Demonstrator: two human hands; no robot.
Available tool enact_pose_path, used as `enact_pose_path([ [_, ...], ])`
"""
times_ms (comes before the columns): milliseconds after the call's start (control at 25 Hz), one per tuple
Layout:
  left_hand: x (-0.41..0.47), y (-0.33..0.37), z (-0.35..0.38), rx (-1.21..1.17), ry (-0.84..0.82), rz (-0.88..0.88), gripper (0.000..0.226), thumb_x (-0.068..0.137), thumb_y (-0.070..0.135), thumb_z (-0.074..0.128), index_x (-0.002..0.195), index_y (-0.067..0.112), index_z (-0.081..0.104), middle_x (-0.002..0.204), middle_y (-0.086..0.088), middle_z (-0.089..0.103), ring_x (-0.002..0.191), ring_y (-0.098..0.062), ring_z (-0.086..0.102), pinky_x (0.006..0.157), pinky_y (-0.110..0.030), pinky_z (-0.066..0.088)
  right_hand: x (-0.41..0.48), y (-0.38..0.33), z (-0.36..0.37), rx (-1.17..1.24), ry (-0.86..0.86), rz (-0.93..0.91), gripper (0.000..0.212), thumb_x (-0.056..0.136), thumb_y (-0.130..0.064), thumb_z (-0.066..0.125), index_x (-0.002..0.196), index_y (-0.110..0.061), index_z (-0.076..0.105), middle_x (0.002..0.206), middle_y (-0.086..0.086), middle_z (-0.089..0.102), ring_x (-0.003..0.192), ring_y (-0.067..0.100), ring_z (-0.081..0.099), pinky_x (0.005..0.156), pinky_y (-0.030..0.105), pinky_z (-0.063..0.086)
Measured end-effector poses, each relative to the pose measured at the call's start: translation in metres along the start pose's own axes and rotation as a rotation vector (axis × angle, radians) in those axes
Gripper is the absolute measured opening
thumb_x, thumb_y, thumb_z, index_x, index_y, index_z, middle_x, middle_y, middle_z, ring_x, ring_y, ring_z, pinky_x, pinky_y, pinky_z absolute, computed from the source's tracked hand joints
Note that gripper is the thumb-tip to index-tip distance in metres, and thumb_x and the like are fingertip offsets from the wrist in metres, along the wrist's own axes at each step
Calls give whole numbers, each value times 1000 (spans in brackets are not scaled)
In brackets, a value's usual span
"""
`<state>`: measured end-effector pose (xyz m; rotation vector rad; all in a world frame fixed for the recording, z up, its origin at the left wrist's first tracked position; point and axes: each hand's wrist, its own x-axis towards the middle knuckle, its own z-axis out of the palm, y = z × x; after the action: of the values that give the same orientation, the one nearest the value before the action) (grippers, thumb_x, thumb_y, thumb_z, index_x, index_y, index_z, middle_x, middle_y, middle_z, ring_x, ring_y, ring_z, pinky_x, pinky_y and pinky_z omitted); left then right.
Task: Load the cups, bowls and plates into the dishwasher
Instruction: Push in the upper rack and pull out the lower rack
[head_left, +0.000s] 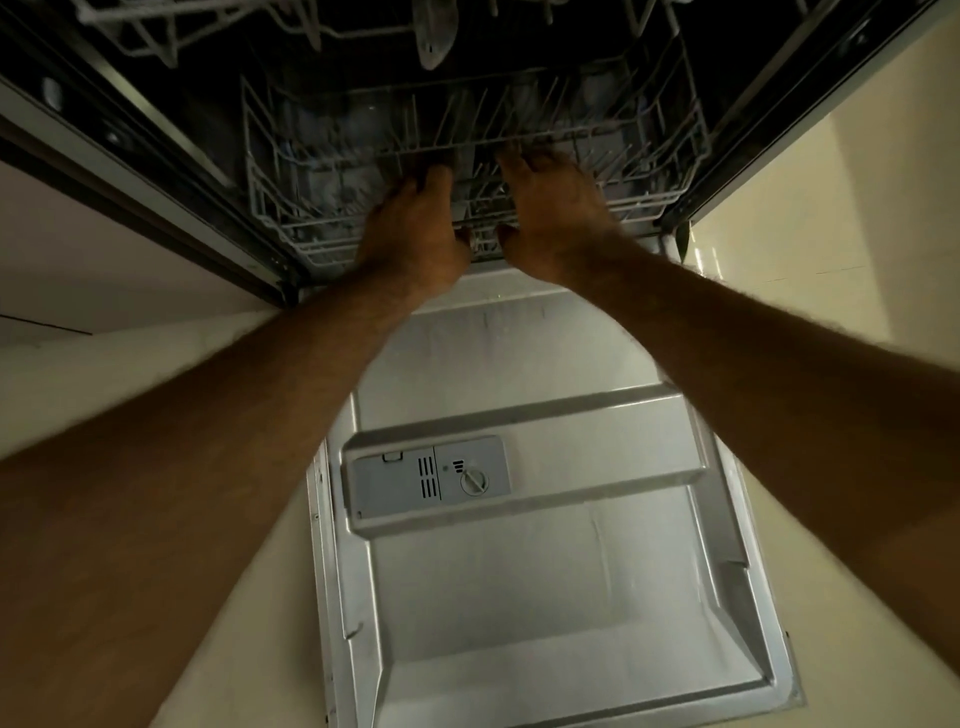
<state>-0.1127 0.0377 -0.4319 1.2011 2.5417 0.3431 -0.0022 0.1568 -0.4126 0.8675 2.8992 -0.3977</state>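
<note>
Open dishwasher (130, 171) fills the upper frame, its door (519, 597) down flat at lower centre (detergent dispenser (426, 478) facing up). The left hand (415, 228) and right hand (550, 208) are side by side at upper centre. Their fingers (439, 176) hook over the lower rack (275, 208) front rail, thumbs underneath. Slightly blurred.

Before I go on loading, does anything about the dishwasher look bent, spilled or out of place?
Nothing stands out. The white wire lower rack sits straight in the tub, with the left hand and right hand gripping its front. The grey metal door lies open, its grey plastic dispenser shut. The rack's inside is too dark to judge.
</note>
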Motion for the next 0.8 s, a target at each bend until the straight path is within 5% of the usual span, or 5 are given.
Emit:
enact_pose_path([
  [200, -48, 5, 1, -7, -56, 17, 58, 94, 30, 69, 144, 17, 43, 127, -14, 63, 114, -33, 62, 88, -42, 55, -44, -4, 6, 70, -7, 9, 54, 88, -20, 70, 138, -25, 50, 135, 3, 56, 121, 24, 56, 93, 34, 50],
  [440, -141, 23, 8, -36, -146, 11, 55, 95, 33, 68, 141, 13, 45, 134, -13, 59, 120, -31, 59, 99, -43, 52, -131, -9, 9, 88, -84, 9, 55, 93, -30, 66, 144, -17, 50, 142, 5, 56, 133, 25, 48, 110, 37, 41],
  [800, -258, 57, 20, -74, -215, -53, 47, 94, 33, 67, 133, 14, 49, 127, -9, 61, 113, -28, 61, 96, -40, 51, -251, -17, 25, 163, -95, 31, 46, 87, -23, 71, 131, -11, 64, 123, 7, 69, 116, 27, 60, 101, 38, 50],
])
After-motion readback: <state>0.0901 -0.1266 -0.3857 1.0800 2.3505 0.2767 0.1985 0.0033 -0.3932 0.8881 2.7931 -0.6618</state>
